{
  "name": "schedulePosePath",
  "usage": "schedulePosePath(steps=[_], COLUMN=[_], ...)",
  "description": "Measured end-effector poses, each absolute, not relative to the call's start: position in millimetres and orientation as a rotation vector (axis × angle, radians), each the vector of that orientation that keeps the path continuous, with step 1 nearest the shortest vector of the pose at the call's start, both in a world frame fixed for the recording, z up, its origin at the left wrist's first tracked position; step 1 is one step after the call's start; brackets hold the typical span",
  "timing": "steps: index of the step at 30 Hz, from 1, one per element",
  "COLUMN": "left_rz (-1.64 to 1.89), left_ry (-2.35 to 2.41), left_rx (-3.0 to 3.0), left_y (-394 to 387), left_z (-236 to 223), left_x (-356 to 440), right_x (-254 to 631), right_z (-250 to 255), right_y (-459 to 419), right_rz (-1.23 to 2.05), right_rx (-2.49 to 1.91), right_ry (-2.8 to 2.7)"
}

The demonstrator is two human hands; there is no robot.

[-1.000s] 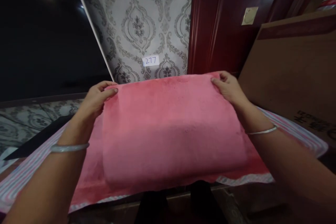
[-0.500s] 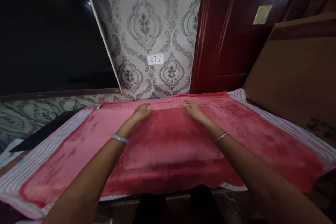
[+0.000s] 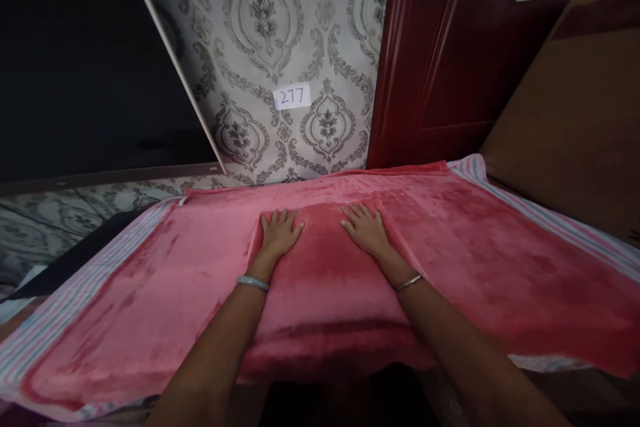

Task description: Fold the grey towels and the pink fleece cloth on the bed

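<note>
A folded pink plush cloth lies flat in the middle of a larger pink blanket. My left hand rests palm down on the cloth's far left part, fingers spread. On its far right part lies my right hand, also flat with fingers apart. Neither hand grips anything. The cloth's near side shows a rounded fold, and its colour closely matches the blanket beneath. I cannot tell how many layers it has.
Striped fabric shows along the blanket's sides. A dark screen stands at the back left, and a large cardboard box at the right. Patterned wallpaper with a paper label reading 277 and a dark red door close off the back.
The pink cloth, earlier held up by its far corners in both hands, has come down onto the blanket. Both hands have let go and now lie flat on it.
</note>
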State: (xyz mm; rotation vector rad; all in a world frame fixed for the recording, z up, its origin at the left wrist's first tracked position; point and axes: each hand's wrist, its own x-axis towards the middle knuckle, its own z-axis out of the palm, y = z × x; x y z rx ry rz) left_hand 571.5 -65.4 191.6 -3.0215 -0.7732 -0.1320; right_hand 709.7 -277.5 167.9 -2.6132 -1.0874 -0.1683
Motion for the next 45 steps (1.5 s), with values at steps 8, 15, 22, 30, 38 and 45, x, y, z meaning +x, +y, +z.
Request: schedulePosePath(steps=[8,15,22,30,38,45], left_rz=[-0.481,-0.347,-0.159,-0.102,-0.036,-0.055], left_ry=[-0.909,-1.029,-1.135,-0.497,-0.369,-0.356], left_rx=[-2.911,-2.904,-3.024,-3.184,-3.257,-3.258], left_y=[-73.3,-70.2,-69.6,-102.1,-93.6,-92.1], left_z=[193.3,196.7,216.8,229.4,198.2,195.2], left_x=[565.8,568.3,567.4,582.8,584.6,585.5], right_x=[732.8,738.3,722.4,687.1,695.3,683.3], right_z=[165.6,162.3,186.1,210.1,170.3,186.4], right_y=[-304.7,-307.8,-306.7,-256.5,-254.1,-263.7], right_rz=[-0.089,-0.001,0.057,-0.007,-0.048,0.175], right_rx=[-2.710,-2.651,-2.745,-2.637,-2.499,-2.484], right_ry=[-0.754,-0.742,-0.721,-1.257,-1.403,-1.463])
